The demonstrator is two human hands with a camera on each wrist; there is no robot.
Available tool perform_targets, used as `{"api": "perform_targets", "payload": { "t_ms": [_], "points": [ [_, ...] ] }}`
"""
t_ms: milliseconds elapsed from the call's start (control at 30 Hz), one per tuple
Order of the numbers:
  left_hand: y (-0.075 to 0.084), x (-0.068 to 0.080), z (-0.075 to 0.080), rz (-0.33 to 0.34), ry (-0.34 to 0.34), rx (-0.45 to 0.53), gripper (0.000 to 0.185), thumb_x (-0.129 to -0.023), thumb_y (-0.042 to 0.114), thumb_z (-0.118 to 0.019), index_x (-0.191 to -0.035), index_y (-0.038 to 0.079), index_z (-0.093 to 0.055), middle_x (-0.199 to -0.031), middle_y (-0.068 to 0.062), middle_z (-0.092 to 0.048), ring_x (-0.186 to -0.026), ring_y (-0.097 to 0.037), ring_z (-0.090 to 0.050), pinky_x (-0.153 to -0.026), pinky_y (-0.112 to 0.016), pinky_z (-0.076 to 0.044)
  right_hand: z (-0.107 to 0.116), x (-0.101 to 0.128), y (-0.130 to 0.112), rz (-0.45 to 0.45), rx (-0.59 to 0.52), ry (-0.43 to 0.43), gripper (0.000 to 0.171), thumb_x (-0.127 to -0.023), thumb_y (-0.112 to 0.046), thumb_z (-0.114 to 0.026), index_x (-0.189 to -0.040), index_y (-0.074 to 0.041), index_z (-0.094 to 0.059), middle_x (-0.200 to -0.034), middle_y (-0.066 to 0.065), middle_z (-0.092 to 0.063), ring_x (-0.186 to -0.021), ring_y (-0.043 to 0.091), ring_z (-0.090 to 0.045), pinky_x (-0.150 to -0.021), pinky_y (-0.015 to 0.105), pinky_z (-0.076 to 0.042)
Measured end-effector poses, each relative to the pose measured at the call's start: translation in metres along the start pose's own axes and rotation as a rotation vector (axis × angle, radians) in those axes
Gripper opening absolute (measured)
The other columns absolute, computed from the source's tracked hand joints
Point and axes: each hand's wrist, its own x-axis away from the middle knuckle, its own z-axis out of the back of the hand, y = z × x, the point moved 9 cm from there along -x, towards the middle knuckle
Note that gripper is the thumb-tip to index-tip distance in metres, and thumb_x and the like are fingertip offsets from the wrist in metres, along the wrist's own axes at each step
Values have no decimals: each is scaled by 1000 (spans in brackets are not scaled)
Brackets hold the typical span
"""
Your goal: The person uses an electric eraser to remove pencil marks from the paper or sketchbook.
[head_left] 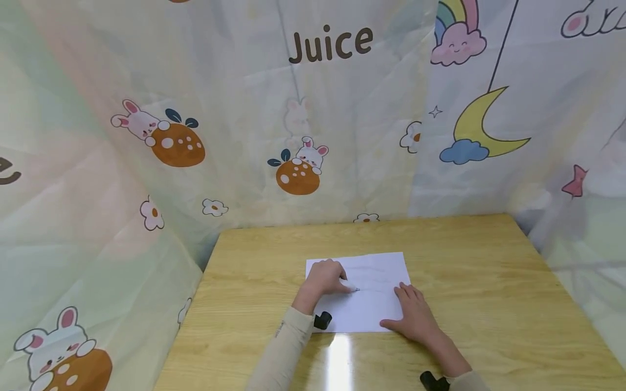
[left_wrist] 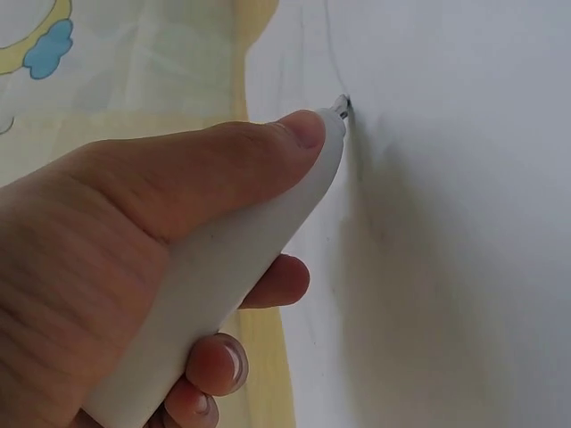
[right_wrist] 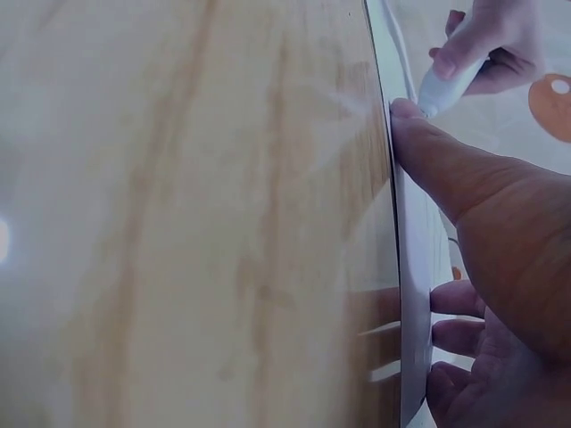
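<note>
Left hand [head_left: 323, 278] grips a white pen [left_wrist: 241, 267], thumb along the barrel, other fingers curled under it. The tip touches the sheet of paper [head_left: 371, 304]; the left wrist view shows faint lines already on the sheet near the tip. Right hand [head_left: 414, 315] lies flat on the paper's near right corner with fingers straight and spread, holding nothing, just pinning the sheet.

The paper sits near the middle of the wooden table [head_left: 489, 260], slightly toward the near edge, long side roughly parallel to the table front. A printed curtain [head_left: 244, 108] closes in the back and both sides.

Judgement on doing the stroke well:
- The marks look very light. More downward pressure, or a steeper pen, would likely give a clearer line.
- The grip is very close to the tip. That is good for control but hides the line from the person, so a small shift back may help.
- The right hand pins only one corner. The left side is held only by the drawing hand's own weight, so strokes toward the right hand should drag the sheet less than strokes away from it.
- The table surface is glossy and the sheet could slide, so flat palm pressure is worth maintaining.
</note>
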Motion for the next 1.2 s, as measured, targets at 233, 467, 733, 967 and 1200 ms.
{"api": "perform_targets", "payload": {
  "t_ms": [233, 467, 733, 967, 1200],
  "points": [
    [-5, -2, 1, 39, 7, -28, 24, -71, 52, -80, -78, 29, -79, -72, 17, -66, -60, -7, -53, -53, -29, -41, -2, 0, 3, 5, -4, 6, 98, -71, -57, -79, -133, 12, -47, -140, 33, -40, -129, 51, -33, -100, 62, -30],
    [3, -7, 6, 10, -3, 2, 25, -73, 51, -80, -82, 28, -80, -76, 16, -68, -61, -6, -54, -53, -28, -42, 0, -6, 3, 12, 15, 17, 98, -71, -56, -79, -133, 12, -47, -140, 33, -40, -129, 50, -33, -101, 61, -29],
    [-1, 2, 1, 46, -13, -11, 29, -71, 54, -80, -82, 27, -79, -78, 14, -69, -63, -7, -55, -54, -29, -42, -2, -1, 3, -9, 4, -6, 98, -71, -55, -80, -134, 13, -46, -140, 34, -39, -129, 51, -32, -101, 62, -29],
    [7, 0, -4, 15, -12, 17, 29, -74, 54, -78, -83, 26, -79, -77, 13, -68, -63, -7, -55, -54, -29, -43, 1, -1, 2, -31, -1, -18, 99, -70, -54, -81, -134, 13, -46, -140, 34, -39, -129, 52, -32, -101, 63, -28],
    [1, 5, -2, 49, -8, 1, 26, -72, 53, -80, -78, 28, -78, -71, 15, -65, -59, -6, -51, -52, -29, -41, -3, -1, 1, -31, -3, -43, 101, -70, -56, -80, -134, 14, -45, -141, 36, -37, -130, 54, -30, -102, 63, -27]
  ]
}}
